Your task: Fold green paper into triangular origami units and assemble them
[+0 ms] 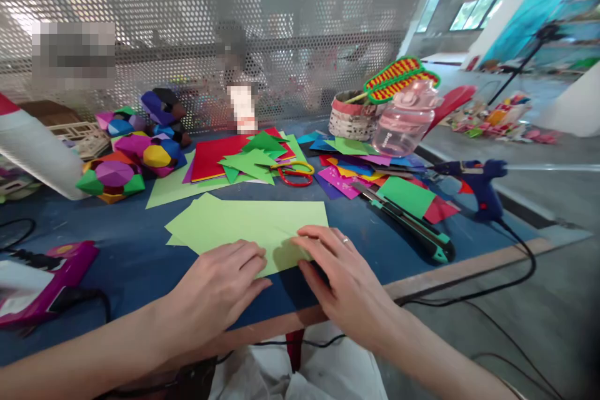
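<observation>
Light green sheets of paper [253, 219] lie overlapping on the blue table near its front edge. My left hand [227, 284] rests on the front left part of the paper, fingers bent and side by side, the thumb pointing right past the paper's edge. Over the right end of the paper is my right hand [340, 275], a ring on one finger. Its fingers reach left across the paper, with the thumb apart from them near the front edge. Neither hand is wrapped round anything visible. The paper's front edge is partly hidden by both hands.
Behind lie coloured paper [213, 159] and red-yellow scissors [295, 175]. At right are a utility knife [410, 225], a glue gun [485, 184] with its cord, a clear bottle [405, 119] and a basket [351, 117]. Folded paper shapes [112, 175] and a purple power strip [70, 275] are left.
</observation>
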Motion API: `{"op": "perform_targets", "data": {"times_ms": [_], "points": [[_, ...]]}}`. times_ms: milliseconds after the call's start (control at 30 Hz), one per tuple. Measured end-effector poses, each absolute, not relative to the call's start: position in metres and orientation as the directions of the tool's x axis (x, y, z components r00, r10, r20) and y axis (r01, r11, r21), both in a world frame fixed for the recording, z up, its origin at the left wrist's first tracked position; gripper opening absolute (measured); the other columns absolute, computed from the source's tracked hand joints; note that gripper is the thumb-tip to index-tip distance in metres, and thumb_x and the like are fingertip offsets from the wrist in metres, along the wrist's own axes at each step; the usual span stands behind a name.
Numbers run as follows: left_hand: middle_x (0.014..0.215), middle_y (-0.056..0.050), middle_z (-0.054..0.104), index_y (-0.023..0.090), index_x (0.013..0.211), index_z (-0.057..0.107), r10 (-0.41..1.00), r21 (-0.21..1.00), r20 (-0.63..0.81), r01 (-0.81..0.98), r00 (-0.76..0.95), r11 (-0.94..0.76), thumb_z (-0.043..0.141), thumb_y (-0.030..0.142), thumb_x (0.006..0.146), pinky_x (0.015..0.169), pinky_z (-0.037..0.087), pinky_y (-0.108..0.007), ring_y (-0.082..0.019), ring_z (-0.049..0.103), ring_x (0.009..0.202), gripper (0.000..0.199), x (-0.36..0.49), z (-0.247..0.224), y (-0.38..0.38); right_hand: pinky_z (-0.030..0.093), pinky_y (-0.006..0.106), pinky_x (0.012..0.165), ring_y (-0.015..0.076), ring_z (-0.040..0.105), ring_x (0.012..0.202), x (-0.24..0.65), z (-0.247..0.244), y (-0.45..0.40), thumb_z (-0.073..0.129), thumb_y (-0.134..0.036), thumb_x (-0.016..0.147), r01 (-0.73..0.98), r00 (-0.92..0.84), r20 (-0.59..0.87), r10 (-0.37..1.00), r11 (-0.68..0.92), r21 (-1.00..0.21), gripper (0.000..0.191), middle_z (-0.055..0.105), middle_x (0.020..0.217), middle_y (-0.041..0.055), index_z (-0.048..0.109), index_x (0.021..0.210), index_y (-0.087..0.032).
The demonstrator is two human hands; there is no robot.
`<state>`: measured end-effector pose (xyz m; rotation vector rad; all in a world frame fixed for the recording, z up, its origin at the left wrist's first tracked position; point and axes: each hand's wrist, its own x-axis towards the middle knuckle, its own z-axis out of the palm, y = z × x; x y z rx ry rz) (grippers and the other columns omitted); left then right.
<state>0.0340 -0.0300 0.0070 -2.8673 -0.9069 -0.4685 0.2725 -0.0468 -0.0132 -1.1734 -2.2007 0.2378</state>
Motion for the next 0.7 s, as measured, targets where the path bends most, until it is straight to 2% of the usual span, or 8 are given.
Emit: {"op": "perform_targets", "data": {"times_ms": [167,333,467,600,700], "points": [[0.091,-0.009,0.067,0.013,0.093,0.063,0.518,0.007,0.298,0.541,0.802,-0.841,0.045,0.02,0.103,0.069,0.058,-0.036,-0.024,0.067,0.082,0.021,0.033,0.008,-0.026,0.049,0.049,0.095,0.0303,0.057,0.109,0.273,0.001,-0.035,0.06,-0.018,0.095,0.749,-0.424,0.28,0.861,0.507,-0.426,0.032,0.063,0.118,0.013,0.057,0.126,-0.013],[0.09,-0.008,0.067,0.014,0.09,0.063,0.499,0.071,0.377,0.513,0.78,-0.855,0.046,0.02,0.102,0.067,0.056,-0.035,-0.023,0.066,0.081,0.022,0.031,0.001,-0.021,0.047,0.051,0.098,0.0326,0.058,0.112,0.257,0.021,-0.028,0.066,-0.018,0.091,0.821,-0.418,0.084,0.904,0.416,-0.39,0.041,0.062,0.12,0.0149,0.056,0.13,-0.011],[0.09,-0.008,0.067,0.015,0.088,0.064,0.49,0.112,0.431,0.494,0.758,-0.862,0.046,0.019,0.102,0.068,0.055,-0.033,-0.021,0.065,0.08,0.023,0.028,-0.005,-0.02,0.046,0.052,0.1,0.0343,0.057,0.116,0.243,0.032,-0.027,0.068,-0.017,0.089,0.842,-0.459,-0.02,0.888,0.427,-0.33,0.046,0.06,0.123,0.0163,0.056,0.133,-0.01],[0.091,-0.008,0.067,0.015,0.091,0.065,0.48,0.104,0.445,0.489,0.756,-0.866,0.043,0.018,0.103,0.071,0.055,-0.035,-0.022,0.066,0.083,0.025,0.025,-0.009,-0.022,0.046,0.048,0.102,0.0311,0.057,0.118,0.248,0.033,-0.028,0.066,-0.021,0.091,0.829,-0.473,0.001,0.881,0.445,-0.339,0.041,0.061,0.124,0.0131,0.058,0.131,-0.015],[0.097,-0.008,0.068,0.016,0.095,0.064,0.506,0.192,0.44,0.473,0.742,-0.86,0.042,0.017,0.103,0.076,0.055,-0.036,-0.022,0.066,0.088,0.023,0.023,-0.011,-0.018,0.047,0.043,0.101,0.0264,0.059,0.117,0.275,0.033,-0.021,0.055,-0.026,0.098,0.837,-0.424,0.128,0.897,0.441,-0.322,0.033,0.063,0.126,0.0108,0.058,0.129,-0.018]]}}
